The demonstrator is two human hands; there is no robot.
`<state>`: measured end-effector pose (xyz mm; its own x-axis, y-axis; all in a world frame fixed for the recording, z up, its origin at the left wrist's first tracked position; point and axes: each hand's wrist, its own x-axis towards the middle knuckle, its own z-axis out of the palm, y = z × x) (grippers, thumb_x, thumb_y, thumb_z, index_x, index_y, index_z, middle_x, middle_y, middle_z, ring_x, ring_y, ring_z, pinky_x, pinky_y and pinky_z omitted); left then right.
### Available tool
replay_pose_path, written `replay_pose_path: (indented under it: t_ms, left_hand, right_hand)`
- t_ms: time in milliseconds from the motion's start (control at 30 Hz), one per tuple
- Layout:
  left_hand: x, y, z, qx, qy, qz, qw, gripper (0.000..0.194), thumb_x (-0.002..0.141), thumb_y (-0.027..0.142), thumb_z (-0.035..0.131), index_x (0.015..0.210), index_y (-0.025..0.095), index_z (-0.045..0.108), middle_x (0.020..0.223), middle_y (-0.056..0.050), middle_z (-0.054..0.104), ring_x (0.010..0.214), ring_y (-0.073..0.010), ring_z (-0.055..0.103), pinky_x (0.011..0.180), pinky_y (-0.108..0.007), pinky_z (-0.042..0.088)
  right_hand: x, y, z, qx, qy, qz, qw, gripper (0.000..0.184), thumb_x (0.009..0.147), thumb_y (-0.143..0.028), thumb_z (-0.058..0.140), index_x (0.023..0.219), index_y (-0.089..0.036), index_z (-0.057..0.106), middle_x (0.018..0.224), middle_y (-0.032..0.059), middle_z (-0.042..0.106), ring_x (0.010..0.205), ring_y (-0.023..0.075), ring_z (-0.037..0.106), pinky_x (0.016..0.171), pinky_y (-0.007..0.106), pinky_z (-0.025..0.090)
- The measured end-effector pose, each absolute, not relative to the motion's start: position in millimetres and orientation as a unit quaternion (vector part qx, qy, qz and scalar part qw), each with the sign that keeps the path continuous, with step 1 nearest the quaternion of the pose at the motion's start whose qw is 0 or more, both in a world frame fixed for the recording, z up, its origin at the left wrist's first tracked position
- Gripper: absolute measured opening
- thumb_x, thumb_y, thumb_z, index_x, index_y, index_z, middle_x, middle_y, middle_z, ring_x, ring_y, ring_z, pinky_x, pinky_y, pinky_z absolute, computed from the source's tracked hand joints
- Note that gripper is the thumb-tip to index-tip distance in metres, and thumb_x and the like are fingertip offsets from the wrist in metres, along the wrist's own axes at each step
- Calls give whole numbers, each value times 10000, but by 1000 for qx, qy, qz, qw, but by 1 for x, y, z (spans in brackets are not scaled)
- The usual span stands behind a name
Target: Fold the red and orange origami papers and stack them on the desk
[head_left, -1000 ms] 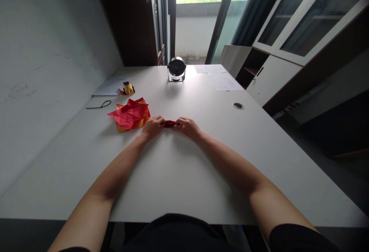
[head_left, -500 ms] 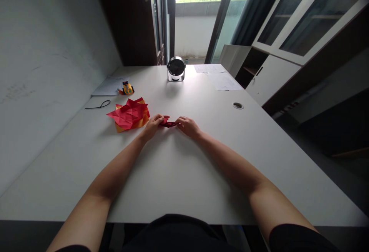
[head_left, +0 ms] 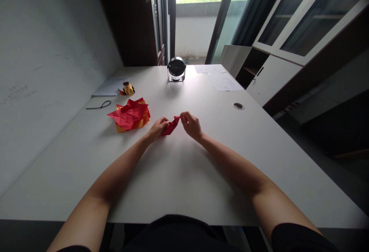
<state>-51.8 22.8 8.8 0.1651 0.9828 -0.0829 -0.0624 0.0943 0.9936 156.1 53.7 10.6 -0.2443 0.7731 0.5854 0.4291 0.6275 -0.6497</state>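
A small piece of folded red paper is held over the white table between my two hands. My left hand grips its left side, thumb on top and fingers partly hidden behind it. My right hand pinches the upper right tip of the paper between thumb and fingertips. The folded paper slants, with its right end higher than its left. To the left of my hands lies a pile of creased red and orange paper sheets.
The white table bears a round black device on a metal stand, a yellow toy, a black cable tie and printed sheets. A cable hole is at right. A wall borders the left side.
The folded red paper has turned from lying nearly level to slanting upward at the right, showing more of its face. My right hand has shifted slightly right and up to its tip.
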Motion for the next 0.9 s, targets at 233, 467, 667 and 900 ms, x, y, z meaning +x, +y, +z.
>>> replay_pose_path:
  t_ms: [233,467,667,900]
  left_hand:
    - [-39,17,9,512,445,456,576,340,823,380,690,1062,143,642,822,-35,671,716,-136,599,689,-250,452]
    - [-37,19,6,484,394,471,623,256,794,311,719,966,124,693,804,-66,693,690,-159,610,673,-282,460]
    - [-42,20,5,415,381,505,654,202,751,302,760,832,136,677,670,-10,598,572,-93,491,550,-224,386]
    - [-40,23,1,387,436,523,622,204,748,255,698,915,139,683,642,2,562,543,-97,474,520,-219,376]
  right_hand:
    - [136,43,10,-347,-598,455,562,224,944,-472,536,977,-255,491,703,-35,655,577,138,616,569,272,529]
    - [131,45,10,-337,-491,543,592,226,862,-416,602,969,-249,493,797,-27,656,653,138,639,592,294,582]
    - [133,52,-6,-393,-480,561,548,202,837,-375,592,944,-231,500,752,-20,624,654,142,627,567,268,527]
    - [136,49,-6,-433,-673,319,507,74,876,-282,528,895,-217,559,920,49,613,798,174,583,642,288,511]
